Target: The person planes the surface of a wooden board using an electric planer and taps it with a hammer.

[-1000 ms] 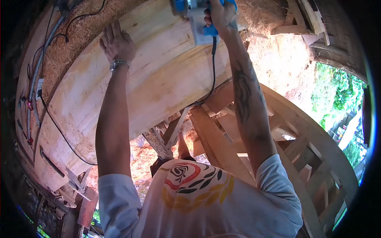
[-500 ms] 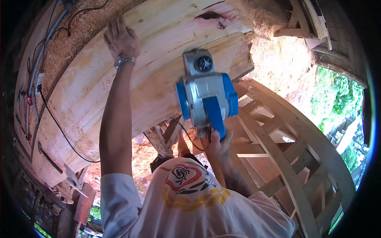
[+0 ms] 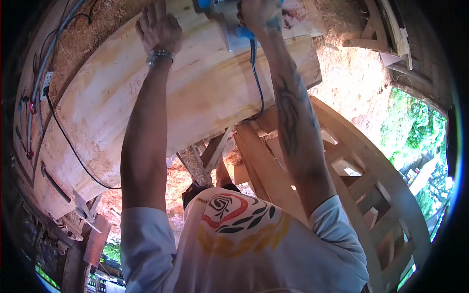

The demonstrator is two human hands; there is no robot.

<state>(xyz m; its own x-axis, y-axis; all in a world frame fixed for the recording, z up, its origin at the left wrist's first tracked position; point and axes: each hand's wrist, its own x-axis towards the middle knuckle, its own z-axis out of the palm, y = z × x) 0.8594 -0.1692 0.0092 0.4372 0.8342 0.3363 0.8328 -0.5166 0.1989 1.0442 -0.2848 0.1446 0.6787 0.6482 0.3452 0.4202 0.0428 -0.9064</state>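
A wide pale wooden plank (image 3: 195,93) with a curved far edge lies before me. My left hand (image 3: 160,30) rests flat on its upper part, fingers spread, a bracelet at the wrist. At the top of the view my right hand (image 3: 258,17) is wrapped round the handle of a blue and grey electric planer (image 3: 228,23). The planer is over the far side of the plank, blurred and partly cut off by the frame edge. Its dark cord (image 3: 257,80) trails back across the wood towards me.
Wood shavings (image 3: 105,36) cover the surface beyond the plank. At left are a white socket block (image 3: 47,80) with a plugged-in black cable and a clamp-like bar. A curved, slatted wooden frame (image 3: 391,161) stands at right.
My right hand has pushed the planer away from me, from the plank's near edge to its far side. My left hand has shifted slightly up and right in view.
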